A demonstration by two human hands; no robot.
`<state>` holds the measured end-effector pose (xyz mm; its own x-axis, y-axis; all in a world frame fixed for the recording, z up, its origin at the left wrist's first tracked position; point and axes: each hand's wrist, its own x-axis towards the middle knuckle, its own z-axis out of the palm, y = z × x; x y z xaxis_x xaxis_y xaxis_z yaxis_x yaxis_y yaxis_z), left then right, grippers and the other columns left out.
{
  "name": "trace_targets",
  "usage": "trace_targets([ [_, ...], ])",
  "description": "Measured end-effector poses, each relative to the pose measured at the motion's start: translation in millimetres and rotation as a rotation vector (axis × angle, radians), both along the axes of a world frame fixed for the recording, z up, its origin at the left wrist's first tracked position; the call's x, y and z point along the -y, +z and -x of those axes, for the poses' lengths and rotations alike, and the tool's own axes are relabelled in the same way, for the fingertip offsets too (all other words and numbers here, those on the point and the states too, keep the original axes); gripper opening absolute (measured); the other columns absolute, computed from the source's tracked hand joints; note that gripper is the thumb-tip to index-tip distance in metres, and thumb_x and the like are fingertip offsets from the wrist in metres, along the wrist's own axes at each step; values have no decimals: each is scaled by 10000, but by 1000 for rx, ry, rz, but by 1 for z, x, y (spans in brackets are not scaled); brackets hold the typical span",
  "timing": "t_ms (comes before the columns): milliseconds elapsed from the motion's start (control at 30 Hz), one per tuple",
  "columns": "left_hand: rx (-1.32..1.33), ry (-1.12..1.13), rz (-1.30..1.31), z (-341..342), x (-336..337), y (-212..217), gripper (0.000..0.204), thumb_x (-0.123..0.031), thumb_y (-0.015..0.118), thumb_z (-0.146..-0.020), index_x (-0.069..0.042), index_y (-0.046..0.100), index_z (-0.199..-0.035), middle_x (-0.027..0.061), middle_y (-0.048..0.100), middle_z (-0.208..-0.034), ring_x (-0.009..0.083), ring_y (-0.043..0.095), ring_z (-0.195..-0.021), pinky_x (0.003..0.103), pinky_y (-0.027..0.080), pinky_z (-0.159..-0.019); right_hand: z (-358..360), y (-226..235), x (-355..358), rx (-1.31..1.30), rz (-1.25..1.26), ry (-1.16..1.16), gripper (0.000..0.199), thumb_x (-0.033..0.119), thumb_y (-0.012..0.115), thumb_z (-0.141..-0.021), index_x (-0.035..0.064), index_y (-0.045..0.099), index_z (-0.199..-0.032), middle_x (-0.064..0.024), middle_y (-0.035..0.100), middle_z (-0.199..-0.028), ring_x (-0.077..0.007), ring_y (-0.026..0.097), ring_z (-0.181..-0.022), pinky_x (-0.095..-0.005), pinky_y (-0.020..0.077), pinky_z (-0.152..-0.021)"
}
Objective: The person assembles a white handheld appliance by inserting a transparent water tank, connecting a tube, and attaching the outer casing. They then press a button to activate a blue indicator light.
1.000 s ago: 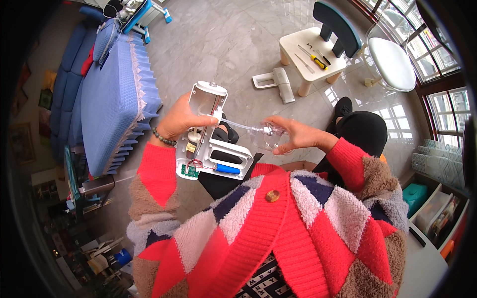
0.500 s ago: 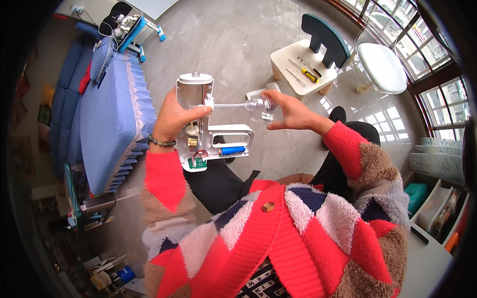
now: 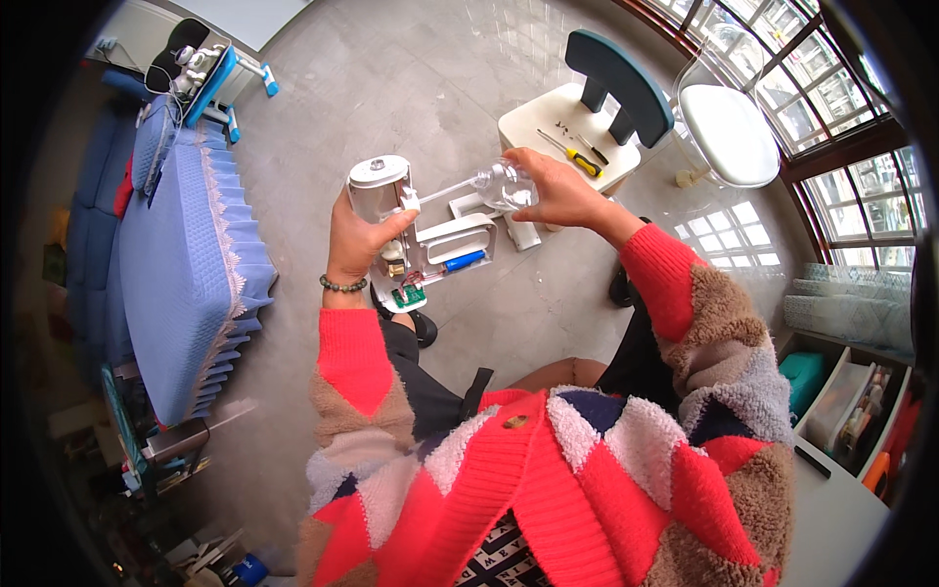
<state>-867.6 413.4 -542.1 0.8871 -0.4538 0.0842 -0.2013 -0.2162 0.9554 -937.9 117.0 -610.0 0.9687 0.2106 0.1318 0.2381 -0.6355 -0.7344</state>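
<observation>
Left hand (image 3: 360, 240) holds the white housing (image 3: 430, 233), right hand (image 3: 567, 194), grip partly hidden, the clear bottle (image 3: 503, 187), probably light, slick, best gripped mid-body.

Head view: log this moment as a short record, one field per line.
Left hand: holds open-sided white housing
Right hand: holds clear bottle
Between hands: clear tube, from housing to bottle
Inside housing: blue cylinder, green circuit board
On low chair: yellow-handled screwdriver, among smaller items
On floor: white shell piece, partly hidden
</observation>
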Motion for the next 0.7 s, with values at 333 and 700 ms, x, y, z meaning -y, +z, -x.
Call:
trace_targets([
  [333,-8,49,39,-5,-12,2,500,-97,838,-708,5,613,-1143,61,682,-1019,142,662,-898,293,541,-793,-13,-10,-9,-50,66,-45,782,231,830,-699,27,452,-1352,-205,572,-1272,-345,558,-1187,-398,443,-1014],
  [700,-77,66,142,-8,-16,2,484,-77,835,-707,-3,621,-1135,51,682,-1008,139,662,-883,289,543,-784,-15,-7,-12,-71,57,-88,780,247,831,-709,23,453,-1353,-195,580,-1272,-340,558,-1193,-391,444,-1016],
])
